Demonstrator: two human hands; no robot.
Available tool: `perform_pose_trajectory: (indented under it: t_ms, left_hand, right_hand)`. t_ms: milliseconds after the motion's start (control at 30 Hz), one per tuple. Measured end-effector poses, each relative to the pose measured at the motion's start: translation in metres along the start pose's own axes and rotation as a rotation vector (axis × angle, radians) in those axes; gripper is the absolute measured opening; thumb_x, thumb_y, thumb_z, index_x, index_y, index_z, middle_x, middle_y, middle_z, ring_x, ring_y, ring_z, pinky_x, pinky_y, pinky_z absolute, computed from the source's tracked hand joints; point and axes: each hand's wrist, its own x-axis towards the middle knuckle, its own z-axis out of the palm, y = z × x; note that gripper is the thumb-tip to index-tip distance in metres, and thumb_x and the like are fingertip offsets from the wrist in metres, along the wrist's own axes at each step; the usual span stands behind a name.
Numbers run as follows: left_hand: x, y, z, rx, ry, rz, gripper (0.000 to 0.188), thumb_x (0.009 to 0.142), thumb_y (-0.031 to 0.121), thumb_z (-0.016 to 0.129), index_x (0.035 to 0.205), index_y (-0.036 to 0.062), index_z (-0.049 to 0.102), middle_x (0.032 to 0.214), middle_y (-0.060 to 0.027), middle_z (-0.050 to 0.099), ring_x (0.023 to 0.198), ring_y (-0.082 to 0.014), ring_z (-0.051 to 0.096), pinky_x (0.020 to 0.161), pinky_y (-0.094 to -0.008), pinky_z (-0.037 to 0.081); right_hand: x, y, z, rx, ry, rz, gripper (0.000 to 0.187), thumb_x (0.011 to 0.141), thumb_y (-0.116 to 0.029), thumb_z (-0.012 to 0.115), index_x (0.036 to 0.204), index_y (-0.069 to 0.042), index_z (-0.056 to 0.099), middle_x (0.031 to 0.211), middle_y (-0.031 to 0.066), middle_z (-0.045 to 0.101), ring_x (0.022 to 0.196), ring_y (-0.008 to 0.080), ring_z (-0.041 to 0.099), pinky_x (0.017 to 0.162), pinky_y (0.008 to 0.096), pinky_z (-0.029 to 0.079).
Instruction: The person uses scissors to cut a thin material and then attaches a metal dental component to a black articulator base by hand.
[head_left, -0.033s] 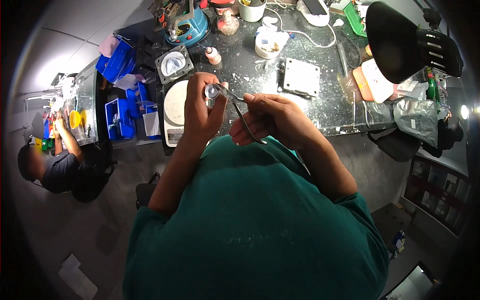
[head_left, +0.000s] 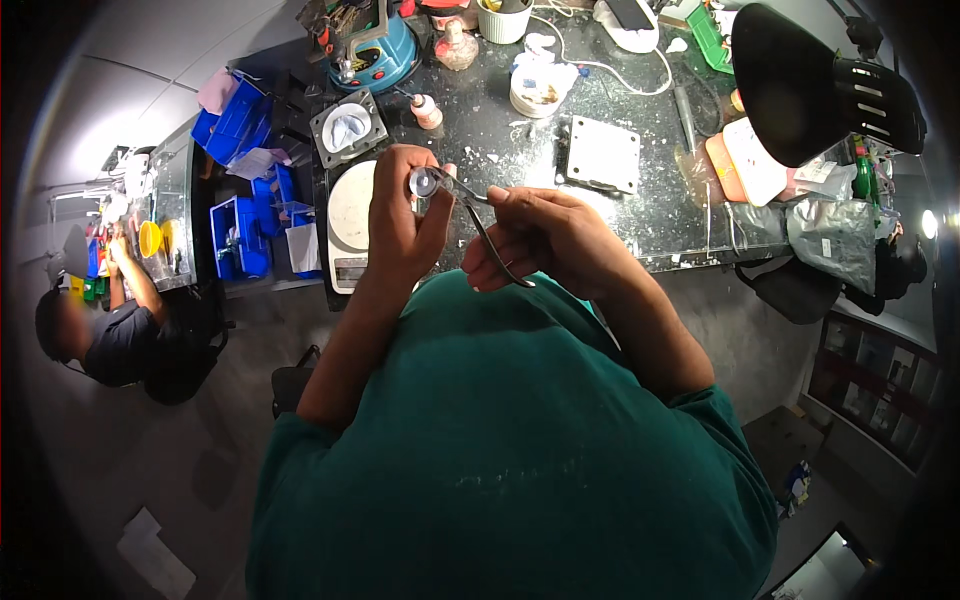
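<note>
My left hand pinches a small round, clear-and-grey piece between thumb and fingers. It looks like a ring or cup with a pale centre; its exact kind is too small to tell. In my right hand is a pair of metal pliers, one handle by the thumb and the other across the curled fingers. The pliers' jaws point left and meet the edge of the round piece. Both hands are held above the bench's near edge, in front of my green shirt.
On the dark bench are a digital scale, a metal mould, a white square plate, a small bottle and a white tub. A black lamp overhangs the right. Blue bins and a co-worker are left.
</note>
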Motion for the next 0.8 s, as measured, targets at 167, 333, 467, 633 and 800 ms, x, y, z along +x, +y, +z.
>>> perform_pose_trajectory:
  t_ms: [167,333,467,633,800]
  left_hand:
    - [0.000,-0.002,-0.001,-0.008,0.010,0.049,0.017,0.087,0.007,0.061,0.099,0.0017,0.051,0.094,-0.0128,0.050,0.087,-0.0282,0.051,0.079,-0.0397,0.043]
    - [-0.001,-0.002,-0.001,0.021,0.005,0.030,0.017,0.087,0.007,0.061,0.099,0.0016,0.051,0.094,-0.0126,0.050,0.087,-0.0282,0.051,0.080,-0.0396,0.043]
    - [-0.001,0.000,0.000,0.016,0.027,-0.012,0.017,0.086,0.007,0.062,0.098,0.0019,0.051,0.092,-0.0123,0.050,0.084,-0.0281,0.051,0.078,-0.0389,0.043]
    - [-0.002,-0.001,-0.001,0.015,0.013,0.015,0.017,0.085,0.006,0.062,0.098,0.0019,0.051,0.091,-0.0123,0.050,0.084,-0.0278,0.051,0.078,-0.0381,0.043]
    - [-0.003,-0.002,0.000,0.015,0.001,0.019,0.017,0.085,0.007,0.062,0.098,0.0017,0.052,0.091,-0.0127,0.050,0.084,-0.0276,0.052,0.077,-0.0383,0.044]
  right_hand:
    - [0.001,0.002,0.001,0.023,0.042,0.009,0.035,0.102,-0.035,0.058,0.093,-0.002,0.059,0.082,0.0165,0.069,0.068,0.0245,0.070,0.066,0.0368,0.061]
    - [0.003,0.010,-0.003,-0.068,0.049,-0.005,0.034,0.104,-0.036,0.054,0.099,-0.003,0.061,0.074,0.0069,0.061,0.071,0.0194,0.066,0.070,0.0349,0.061]
    - [0.000,0.006,0.004,-0.077,0.057,-0.044,0.034,0.104,-0.034,0.054,0.096,-0.002,0.059,0.085,0.0149,0.069,0.075,0.0249,0.071,0.071,0.0365,0.061]
    - [-0.002,0.002,0.001,0.008,0.025,-0.022,0.035,0.104,-0.033,0.054,0.095,0.000,0.059,0.095,0.0229,0.072,0.082,0.0336,0.073,0.071,0.0391,0.062]
    - [0.003,0.004,-0.008,-0.098,-0.001,-0.024,0.035,0.104,-0.035,0.054,0.093,-0.002,0.059,0.081,0.0116,0.069,0.071,0.0211,0.070,0.071,0.0344,0.061]
